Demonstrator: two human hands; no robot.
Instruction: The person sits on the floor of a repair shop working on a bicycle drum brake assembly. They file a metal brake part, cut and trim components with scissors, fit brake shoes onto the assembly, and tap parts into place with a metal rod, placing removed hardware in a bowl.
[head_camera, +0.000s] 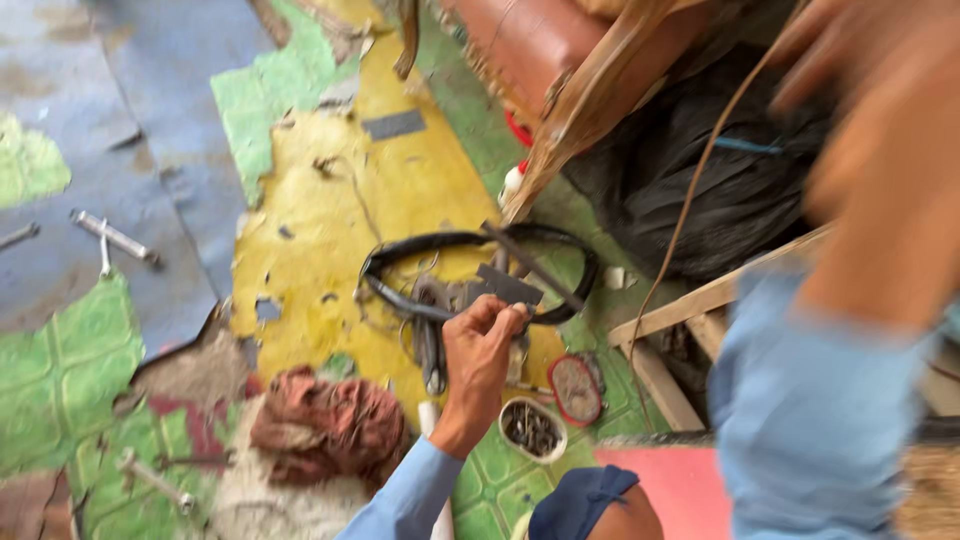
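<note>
Blurred right hand (880, 130) looms up close, fingers unreadable, while the left hand (482, 345) pinches a small dark metal piece (508, 287) over the black rubber loop (470, 240) on the yellow floor (330, 220), bowl of screws (532, 428) beside it — sorting parts, steady grip needed.

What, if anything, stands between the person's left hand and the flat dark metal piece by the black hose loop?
Nothing visible. The left hand seems to touch the flat dark metal piece with its fingertips; the right hand is raised and blurred, off to the side.
</note>
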